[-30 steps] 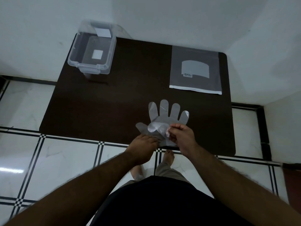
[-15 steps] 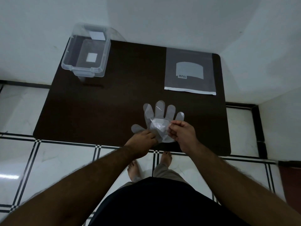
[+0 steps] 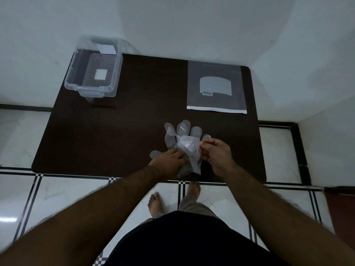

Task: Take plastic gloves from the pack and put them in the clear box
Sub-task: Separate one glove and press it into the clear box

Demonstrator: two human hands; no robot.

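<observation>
A clear plastic glove (image 3: 181,131) lies flat near the front edge of the dark table (image 3: 134,121), fingers pointing away from me. My left hand (image 3: 169,162) presses down on its cuff and thumb side. My right hand (image 3: 215,152) pinches a second, crumpled plastic layer (image 3: 187,145) and holds it lifted over the flat glove. The grey glove pack (image 3: 216,87) lies at the back right of the table. The clear box (image 3: 94,68) stands open at the back left corner, with only white labels showing inside.
White walls close in behind and to the right of the table. The tiled floor with black lines runs below the front edge, where my bare feet (image 3: 157,204) stand.
My right hand has pulled the plastic layer up and toward the glove's fingers, bunching it. My left hand slid slightly forward onto the cuff. The camera view shifted a little.
</observation>
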